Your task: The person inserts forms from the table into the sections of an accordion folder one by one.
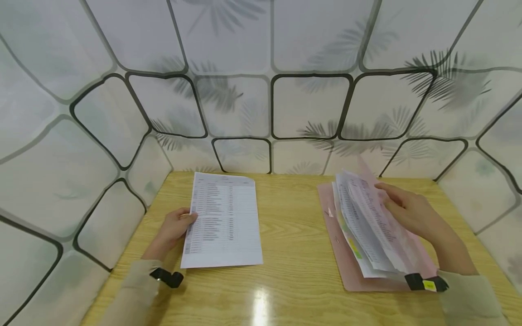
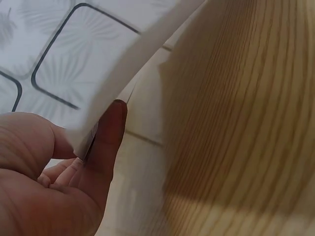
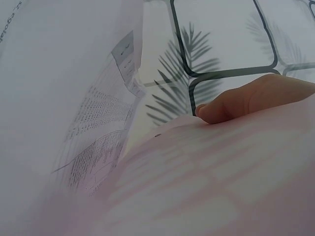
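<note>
My left hand (image 1: 174, 227) pinches the left edge of a white printed sheet (image 1: 240, 213) with rows of text in a table. In the left wrist view the thumb and fingers close on the edge of that paper (image 2: 125, 61). On the right, a pink folder (image 1: 337, 258) lies on the table, its translucent pink cover (image 1: 409, 242) raised. My right hand (image 1: 413, 210) grips the cover by its right edge, thumb over it in the right wrist view. Several printed sheets (image 1: 364, 217) stand fanned and tilted inside, one bearing yellow and green tabs (image 1: 354, 248).
The wooden table (image 1: 293, 226) stretches between the paper and the folder. Patterned panels with leaf prints (image 1: 310, 104) enclose it at the back and on both sides. Each wrist wears a black band, the left band (image 1: 167, 277) and the right band (image 1: 426, 283).
</note>
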Demonstrator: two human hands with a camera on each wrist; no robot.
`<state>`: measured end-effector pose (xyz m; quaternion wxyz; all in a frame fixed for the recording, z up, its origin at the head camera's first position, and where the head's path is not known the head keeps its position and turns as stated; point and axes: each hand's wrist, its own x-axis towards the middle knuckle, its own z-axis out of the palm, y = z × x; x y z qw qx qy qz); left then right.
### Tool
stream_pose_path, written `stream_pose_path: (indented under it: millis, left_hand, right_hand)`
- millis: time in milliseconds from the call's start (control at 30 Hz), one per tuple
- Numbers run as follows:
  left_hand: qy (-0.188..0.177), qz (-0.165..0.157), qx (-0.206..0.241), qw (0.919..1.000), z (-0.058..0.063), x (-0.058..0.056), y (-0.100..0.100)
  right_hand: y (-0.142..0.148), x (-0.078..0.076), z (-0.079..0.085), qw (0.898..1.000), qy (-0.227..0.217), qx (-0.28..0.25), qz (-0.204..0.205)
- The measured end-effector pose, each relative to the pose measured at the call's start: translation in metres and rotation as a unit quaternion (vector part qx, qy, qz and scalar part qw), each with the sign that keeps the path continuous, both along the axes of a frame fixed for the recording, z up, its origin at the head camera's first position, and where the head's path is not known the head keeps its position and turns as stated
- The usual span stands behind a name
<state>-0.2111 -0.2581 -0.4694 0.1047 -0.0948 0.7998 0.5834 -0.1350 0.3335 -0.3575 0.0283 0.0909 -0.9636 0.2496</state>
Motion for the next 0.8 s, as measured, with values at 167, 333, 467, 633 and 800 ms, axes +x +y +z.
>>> stream_pose_path:
  millis: [167,333,467,633,800]
  left_hand:
    - [-0.003,-0.012,0.008,0.9999,-0.001,-0.001,0.013]
    - [0.001,-0.015,0.019,0.9997,-0.002,-0.002,0.026]
    - [0.002,-0.019,0.029,0.9994,-0.004,-0.003,0.036]
    - [0.004,-0.023,0.043,0.9988,-0.004,-0.005,0.047]
    - [0.007,-0.024,0.057,0.9981,-0.004,-0.006,0.062]
  right_hand:
    - [0.000,0.000,0.000,1.000,0.003,0.000,0.001]
    - [-0.001,-0.001,0.000,1.000,0.000,-0.001,-0.001]
    - [-0.002,-0.001,0.000,1.000,-0.001,-0.004,-0.001]
    - [-0.003,-0.001,0.001,1.000,0.001,-0.009,0.002]
    - [-0.004,-0.001,0.002,1.000,-0.005,-0.007,-0.001]
